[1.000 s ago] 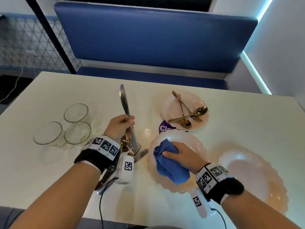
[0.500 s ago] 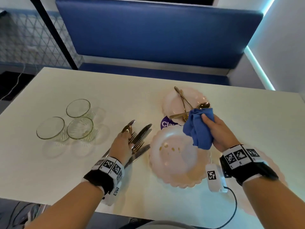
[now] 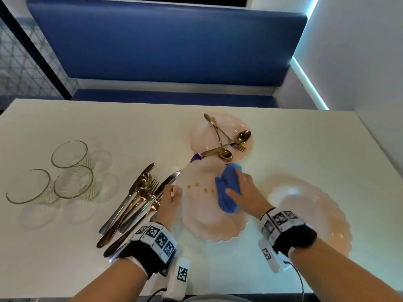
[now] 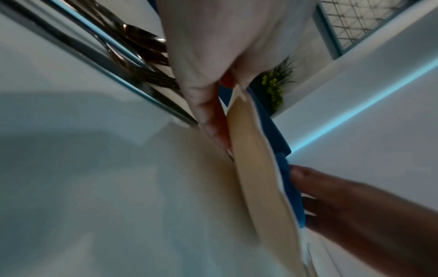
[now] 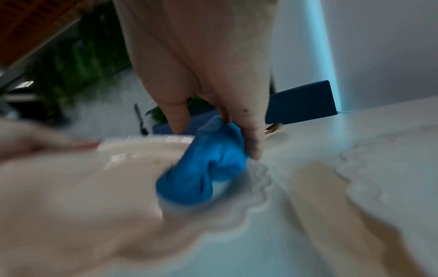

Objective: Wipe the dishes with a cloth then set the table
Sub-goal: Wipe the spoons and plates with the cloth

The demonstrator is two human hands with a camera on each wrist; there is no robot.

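Observation:
A pale pink scalloped plate (image 3: 202,216) with yellow-brown spots lies on the white table (image 3: 65,258) in front of me. My right hand (image 3: 242,188) grips a bunched blue cloth (image 3: 225,192) and presses it on the plate's right side; in the right wrist view the blue cloth (image 5: 213,168) sits on the blurred plate (image 5: 94,187). My left hand (image 3: 173,194) pinches the plate's left rim. In the left wrist view my left hand's fingers (image 4: 213,127) reach under the plate (image 4: 255,178), whose edge stands tilted off the table.
A pile of silver and gold cutlery (image 3: 135,203) lies just left of the plate. Three glass bowls (image 3: 72,168) stand at the left. A far plate (image 3: 200,134) carries gold spoons and a fork. Another pink plate (image 3: 311,214) lies at the right. A blue bench (image 3: 163,44) is behind.
My left hand laid the knife it held upright onto the cutlery pile, then took the plate's left rim. My right hand lifted the cloth off the plate and set it back down.

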